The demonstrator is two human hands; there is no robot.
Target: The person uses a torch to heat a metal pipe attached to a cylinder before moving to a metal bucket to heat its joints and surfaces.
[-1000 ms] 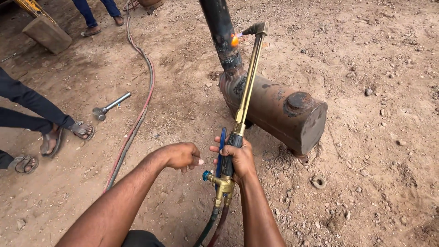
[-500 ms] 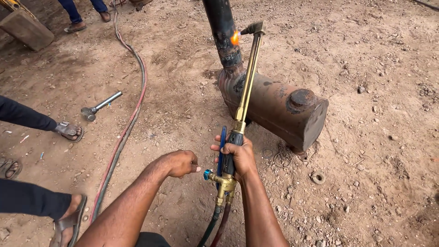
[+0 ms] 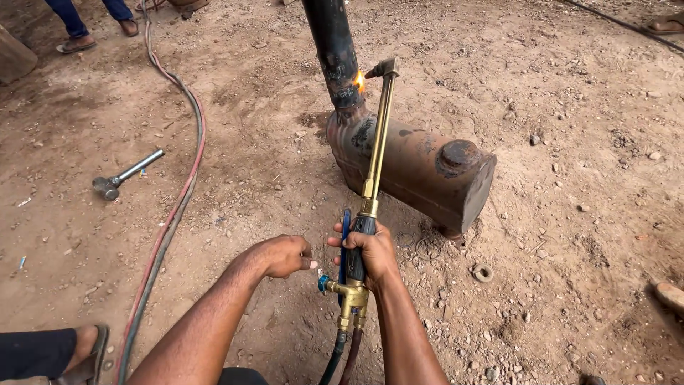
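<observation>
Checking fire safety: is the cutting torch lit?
Lit: the cutting torch shows an orange flame at its tip against the dark pipe.

Even, bright daylight, soft faint shadows, sharp focus, slight wide-angle stretch at edges.

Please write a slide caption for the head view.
Right hand aims lit cutting torch at dark pipe on rusty tank.

Your torch (image 3: 376,153) reaches ahead to the pipe (image 3: 333,50) rising behind the tank (image 3: 420,171); hammer (image 3: 125,175) and hoses (image 3: 174,207) lie off left
</observation>
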